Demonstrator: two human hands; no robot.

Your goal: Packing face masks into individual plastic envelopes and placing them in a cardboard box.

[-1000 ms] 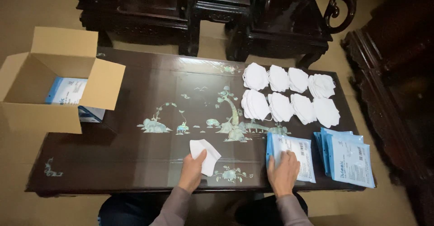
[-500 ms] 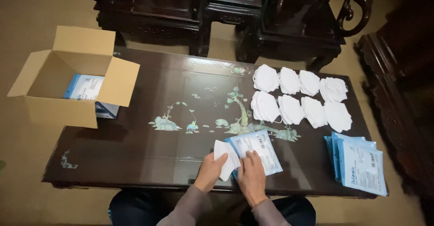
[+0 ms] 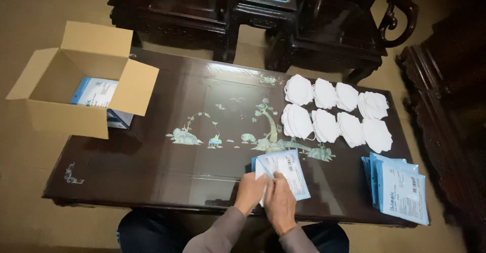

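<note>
Dark inlaid table (image 3: 167, 162) filled the frame, with an open cardboard box (image 3: 76, 88) far off to the left of the grip. Beyond it to the right sat stacks of white masks (image 3: 334, 113), spare blue pouches (image 3: 400, 189) further right. Left hand (image 3: 250, 192) and right hand (image 3: 279, 205) both pinched one blue-and-white pouch (image 3: 286, 174) at its near edge, probably holding it steady for a white mask (image 3: 260, 169) tucked in there.

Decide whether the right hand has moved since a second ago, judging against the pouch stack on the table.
Yes. The right hand has moved left, away from the pouch stack, and now meets the left hand on one pouch.
</note>
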